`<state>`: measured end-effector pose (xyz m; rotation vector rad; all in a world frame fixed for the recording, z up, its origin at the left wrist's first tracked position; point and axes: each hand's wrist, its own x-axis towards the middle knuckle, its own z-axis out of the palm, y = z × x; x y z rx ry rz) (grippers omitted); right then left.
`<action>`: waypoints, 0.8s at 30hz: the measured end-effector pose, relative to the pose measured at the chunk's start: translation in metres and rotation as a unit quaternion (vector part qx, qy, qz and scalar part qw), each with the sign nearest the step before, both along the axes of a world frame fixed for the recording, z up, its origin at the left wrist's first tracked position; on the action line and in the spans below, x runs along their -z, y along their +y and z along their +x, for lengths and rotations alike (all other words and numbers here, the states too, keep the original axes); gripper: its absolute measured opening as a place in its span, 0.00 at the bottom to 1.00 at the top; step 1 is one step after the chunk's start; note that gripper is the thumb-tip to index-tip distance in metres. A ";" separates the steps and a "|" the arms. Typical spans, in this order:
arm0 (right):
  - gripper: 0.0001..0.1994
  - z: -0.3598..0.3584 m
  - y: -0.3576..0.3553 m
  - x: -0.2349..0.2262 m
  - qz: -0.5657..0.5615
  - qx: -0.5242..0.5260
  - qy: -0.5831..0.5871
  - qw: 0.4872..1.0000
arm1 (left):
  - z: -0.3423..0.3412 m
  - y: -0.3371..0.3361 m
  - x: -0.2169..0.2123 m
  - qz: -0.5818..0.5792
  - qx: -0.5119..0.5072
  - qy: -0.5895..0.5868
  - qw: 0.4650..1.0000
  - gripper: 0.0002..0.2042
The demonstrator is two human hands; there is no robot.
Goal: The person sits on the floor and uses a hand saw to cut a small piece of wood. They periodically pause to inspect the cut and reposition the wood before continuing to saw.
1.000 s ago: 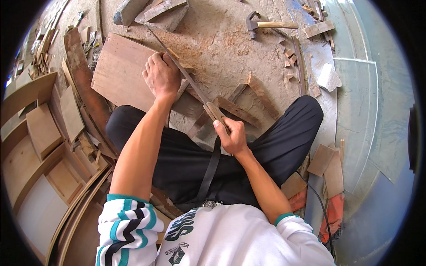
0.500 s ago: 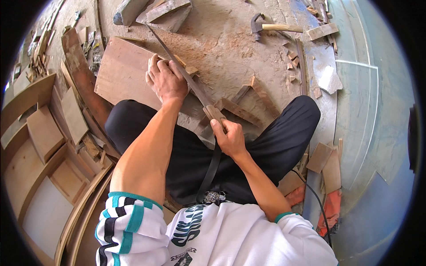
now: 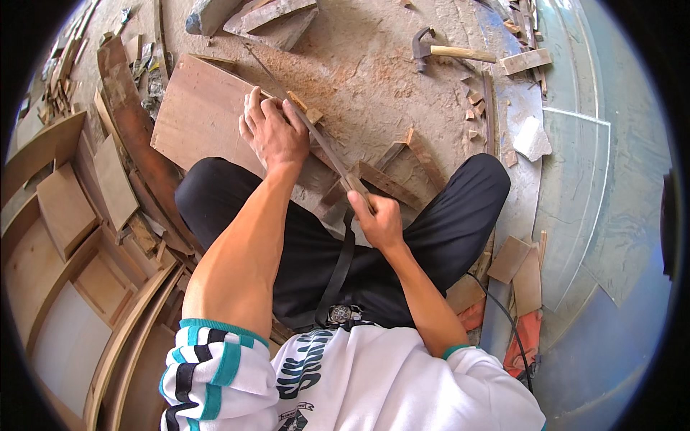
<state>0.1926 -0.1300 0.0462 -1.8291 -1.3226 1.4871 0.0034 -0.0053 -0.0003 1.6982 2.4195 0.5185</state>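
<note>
My right hand (image 3: pixel 379 219) is closed around the wooden handle of a handsaw (image 3: pixel 325 146), held in front of my lap. Its long, narrow blade slants away up to the left and appears nearly edge-on. A brown plywood panel (image 3: pixel 195 115) lies tilted in front of my left knee. My left hand (image 3: pixel 277 135) grips the panel near its right edge, fingers bent over it and thumb close beside the blade. Where the teeth meet the wood is hidden. Below the blade, wooden strips (image 3: pixel 392 183) form an angled piece on the floor.
A claw hammer (image 3: pixel 456 52) lies on the dusty floor at the far right. Glass sheets (image 3: pixel 575 194) cover the right side. Curved wooden frames (image 3: pixel 54 287) are stacked at left. Stone-like blocks (image 3: pixel 277 25) sit at the far side; a black cable (image 3: pixel 507 309) runs beside my right hip.
My right hand has shifted slightly right and toward me with the saw, and the blade looks thinner. My left hand stays on the panel. The whole view has moved a little.
</note>
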 end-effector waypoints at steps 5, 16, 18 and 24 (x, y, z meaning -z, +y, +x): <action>0.31 -0.016 0.020 0.000 0.004 0.019 0.008 1.000 | 0.000 0.001 0.004 -0.008 0.008 0.011 1.000 0.16; 0.31 -0.004 -0.014 0.005 0.016 0.044 0.008 0.999 | -0.001 -0.001 0.003 -0.017 -0.001 0.000 1.000 0.17; 0.32 -0.017 0.008 0.003 0.036 0.046 0.011 0.998 | 0.001 0.002 0.002 -0.015 0.004 0.001 1.000 0.17; 0.32 -0.022 0.023 0.003 0.052 0.043 0.010 0.998 | 0.000 0.000 0.004 -0.006 0.006 0.004 1.000 0.16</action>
